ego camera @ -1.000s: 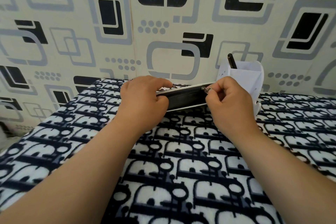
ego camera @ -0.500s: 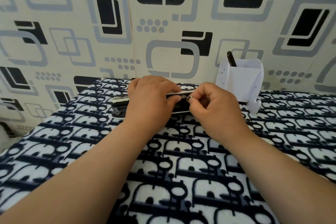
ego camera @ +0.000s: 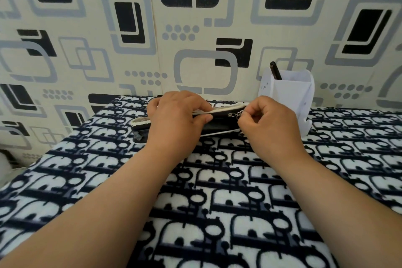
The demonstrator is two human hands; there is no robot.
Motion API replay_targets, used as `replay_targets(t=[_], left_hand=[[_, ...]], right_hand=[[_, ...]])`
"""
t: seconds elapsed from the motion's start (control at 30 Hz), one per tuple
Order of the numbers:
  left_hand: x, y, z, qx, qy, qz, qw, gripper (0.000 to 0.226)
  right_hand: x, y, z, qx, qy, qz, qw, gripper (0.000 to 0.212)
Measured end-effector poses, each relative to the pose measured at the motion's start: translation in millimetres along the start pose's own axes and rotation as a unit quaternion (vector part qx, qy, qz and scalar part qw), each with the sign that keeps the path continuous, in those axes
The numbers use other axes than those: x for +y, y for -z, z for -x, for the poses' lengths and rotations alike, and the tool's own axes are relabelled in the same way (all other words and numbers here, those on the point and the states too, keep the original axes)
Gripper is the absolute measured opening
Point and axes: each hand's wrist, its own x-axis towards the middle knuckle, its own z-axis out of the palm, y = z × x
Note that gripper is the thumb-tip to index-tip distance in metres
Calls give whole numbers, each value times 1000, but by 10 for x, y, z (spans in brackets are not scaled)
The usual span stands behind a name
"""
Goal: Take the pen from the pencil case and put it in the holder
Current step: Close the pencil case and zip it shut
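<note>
A black pencil case [ego camera: 219, 123] with white edging lies on its long side on the patterned cloth, near the wall. My left hand [ego camera: 176, 119] clamps its left-middle part from above. My right hand [ego camera: 267, 124] pinches the metal zipper pull [ego camera: 236, 114] near the case's right end. A white pen holder [ego camera: 289, 91] stands just behind my right hand, against the wall, with one dark pen [ego camera: 275, 70] sticking out of it. The inside of the case is hidden.
The table is covered by a black-and-white patterned cloth [ego camera: 217, 202]. A patterned wall [ego camera: 195, 28] rises directly behind the case and holder. The table's left edge drops off at the lower left.
My right hand drew the zipper pull leftwards to the case's middle, then back right again. The left hand slid slightly right along the case, whose left end now shows.
</note>
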Motion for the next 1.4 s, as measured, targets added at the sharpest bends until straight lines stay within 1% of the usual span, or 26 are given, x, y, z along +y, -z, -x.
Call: replay_targets(t=[0.27, 0.43, 0.63, 0.73, 0.87, 0.93, 1.0, 1.13, 1.2, 1.3, 1.4], left_hand=[[-18, 18, 2, 6, -1, 11, 1000, 5], [-32, 38, 3, -5, -12, 36, 999, 8], [-25, 84, 4, -22, -19, 73, 997, 22], [-34, 108, 4, -25, -25, 96, 995, 26], [-48, 143, 5, -21, -30, 125, 991, 39], [-51, 155, 5, -23, -28, 134, 990, 41], [-68, 168, 2, -25, -32, 136, 990, 40], [-91, 203, -11, -26, -29, 134, 990, 35], [-86, 196, -5, -27, -30, 135, 990, 34], [-92, 166, -1, -32, -33, 133, 990, 26], [-114, 169, -7, -39, -33, 136, 989, 26]], right_hand=[[50, 22, -42, 25, -8, 17, 1000, 8], [77, 19, -54, 25, -14, 16, 999, 7], [156, 42, -90, 29, -53, -7, 998, 11], [158, 47, -99, 28, -49, -48, 997, 14], [119, 72, -85, 5, -44, -136, 990, 16], [104, 86, -86, -2, -40, -164, 986, 15], [93, 97, -95, -25, -36, -173, 984, 15], [86, 112, -100, -110, -22, -222, 969, 21], [99, 113, -103, -123, -15, -238, 963, 23], [108, 115, -117, -141, -3, -257, 956, 23], [91, 135, -130, -173, -3, -283, 944, 19]])
